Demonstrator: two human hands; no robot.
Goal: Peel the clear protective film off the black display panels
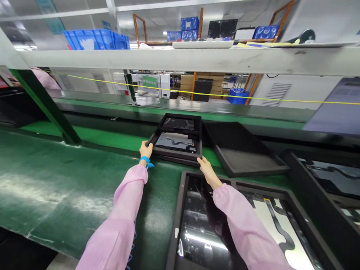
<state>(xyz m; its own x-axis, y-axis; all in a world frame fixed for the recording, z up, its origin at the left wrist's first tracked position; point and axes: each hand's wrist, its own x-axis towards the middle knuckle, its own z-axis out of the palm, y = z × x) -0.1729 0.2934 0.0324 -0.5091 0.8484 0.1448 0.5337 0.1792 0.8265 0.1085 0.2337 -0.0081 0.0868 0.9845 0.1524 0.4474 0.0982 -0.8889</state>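
A black two-pocket tray [176, 153] lies on the green belt ahead of me, with flat panels and a curved black flex cable in its pockets. My left hand [145, 149], with a blue wrist strap below it, grips the tray's near left corner. My right hand [204, 167] grips the tray's near right corner, fingers curled over the rim. Both arms wear pink sleeves and reach forward.
A larger black tray [176, 218] with a glossy panel and a white sheet with a black cable lies right under my right arm. An empty black tray [243, 154] sits right of the held one. More trays [319, 183] lie at far right. A green post [45, 103] slants left.
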